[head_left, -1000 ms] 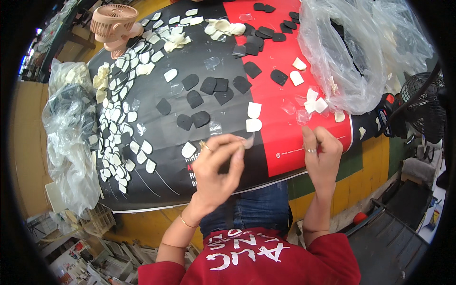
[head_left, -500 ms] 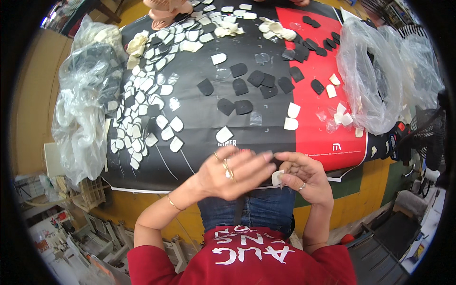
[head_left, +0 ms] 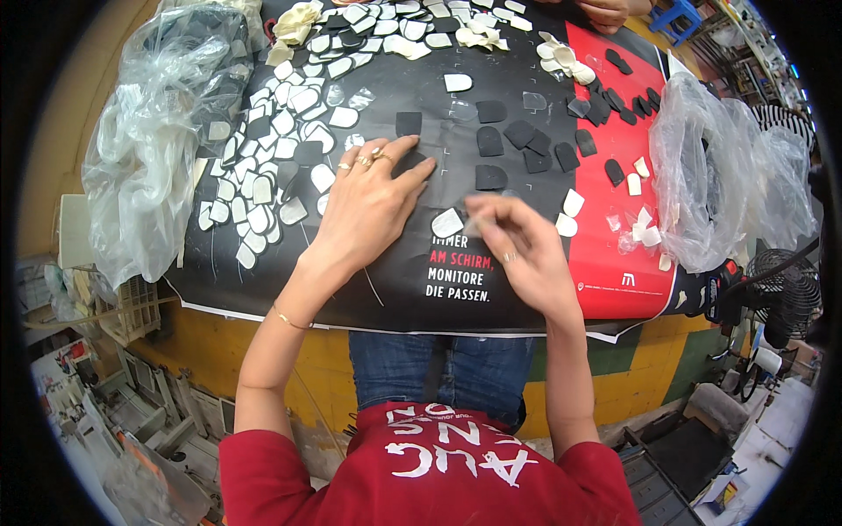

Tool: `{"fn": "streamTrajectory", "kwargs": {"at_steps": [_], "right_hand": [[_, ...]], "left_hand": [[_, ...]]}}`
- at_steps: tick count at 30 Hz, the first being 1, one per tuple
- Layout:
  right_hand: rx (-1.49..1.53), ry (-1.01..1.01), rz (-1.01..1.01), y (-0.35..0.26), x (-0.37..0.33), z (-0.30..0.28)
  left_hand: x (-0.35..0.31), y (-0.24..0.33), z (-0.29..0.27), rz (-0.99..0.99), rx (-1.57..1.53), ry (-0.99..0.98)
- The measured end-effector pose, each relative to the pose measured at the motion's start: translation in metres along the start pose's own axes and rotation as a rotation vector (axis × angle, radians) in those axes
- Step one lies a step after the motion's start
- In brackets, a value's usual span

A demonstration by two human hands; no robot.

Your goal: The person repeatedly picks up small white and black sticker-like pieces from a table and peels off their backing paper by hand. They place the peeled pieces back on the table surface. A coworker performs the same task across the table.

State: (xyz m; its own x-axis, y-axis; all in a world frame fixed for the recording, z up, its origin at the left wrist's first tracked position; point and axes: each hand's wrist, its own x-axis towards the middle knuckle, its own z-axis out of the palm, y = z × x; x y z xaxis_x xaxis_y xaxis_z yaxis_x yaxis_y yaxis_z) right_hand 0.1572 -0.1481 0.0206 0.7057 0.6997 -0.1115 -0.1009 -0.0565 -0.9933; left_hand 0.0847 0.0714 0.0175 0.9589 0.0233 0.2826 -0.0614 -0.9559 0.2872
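My left hand (head_left: pixel 373 197) lies palm down on the dark sheet, fingers spread. Its fingertips rest on a black rounded-end piece (head_left: pixel 410 163), partly covered by them. Another black piece (head_left: pixel 408 124) lies just beyond. Above the sheet, my right hand (head_left: pixel 517 245) has its thumb and fingers bent close together, somewhat blurred. A bit of clear film (head_left: pixel 474 228) shows at its fingertips; whether it is gripped is not clear. Beside those fingertips a white rounded-end piece (head_left: pixel 447 222) lies flat. Further black pieces (head_left: pixel 489 141) are scattered beyond the right hand.
Many white pieces (head_left: pixel 259 188) spread along the left and far side. Clear plastic bags stand at left (head_left: pixel 153 158) and right (head_left: pixel 702 167). Cream cupped pieces (head_left: pixel 561 60) lie at the back, near another person's hand (head_left: pixel 603 13). A fan (head_left: pixel 781 280) stands at right.
Both hands have moved forward over the sheet and apart. The white piece earlier in my right hand no longer shows there. A black piece is now under my left fingers. The view has shifted.
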Motion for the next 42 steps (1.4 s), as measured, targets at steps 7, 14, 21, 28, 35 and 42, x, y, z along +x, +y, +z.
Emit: {"fn": "streamTrajectory", "kwargs": {"at_steps": [7,14,21,28,35,42], "right_hand": [[0.044,0.209,-0.086,-0.006,0.019,0.015],[0.163,0.471,-0.206,0.013,0.004,0.102],[0.393,0.413,-0.216,-0.005,0.064,0.103],[0.125,0.437,-0.109,-0.01,-0.022,-0.022],[-0.106,0.529,-0.17,0.034,-0.04,-0.042],[-0.212,0.471,-0.112,0.022,-0.037,-0.033]], "left_hand": [[-0.059,0.012,-0.016,-0.175,0.079,0.039],[-0.127,0.074,-0.009,-0.361,-0.023,-0.062],[-0.101,0.095,0.02,-0.271,0.017,-0.04],[-0.051,0.107,0.039,-0.105,-0.173,0.014],[-0.157,0.099,0.045,-0.003,-0.221,0.416],[-0.225,0.106,0.024,-0.153,-0.285,0.287]]}}
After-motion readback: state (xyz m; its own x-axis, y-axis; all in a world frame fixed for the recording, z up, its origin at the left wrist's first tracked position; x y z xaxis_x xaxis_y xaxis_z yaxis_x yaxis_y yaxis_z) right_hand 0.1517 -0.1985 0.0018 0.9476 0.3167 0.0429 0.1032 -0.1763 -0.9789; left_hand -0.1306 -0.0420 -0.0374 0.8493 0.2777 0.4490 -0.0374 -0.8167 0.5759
